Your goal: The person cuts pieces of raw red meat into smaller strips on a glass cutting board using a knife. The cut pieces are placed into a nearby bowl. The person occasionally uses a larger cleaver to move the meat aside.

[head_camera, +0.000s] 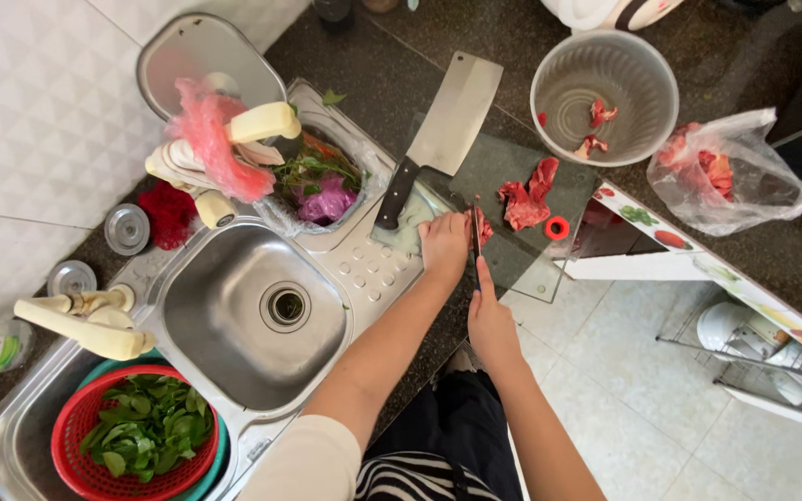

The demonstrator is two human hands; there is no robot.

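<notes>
We see a small strip of raw red meat point(469, 225) on the clear glass cutting board point(512, 167), at approx. 12 o'clock from our left hand point(444, 246), fingers pressing it flat. A slim dark-bladed knife point(477, 237) in our right hand point(490, 325) stands edge-down on the strip, approx. 3 o'clock of the left fingers. A bigger raw red meat chunk point(526, 197) lies toward 2 o'clock.

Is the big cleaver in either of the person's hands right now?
No, the cleaver lies untouched on the glass cutting board, while the right hand works a smaller knife.
</notes>
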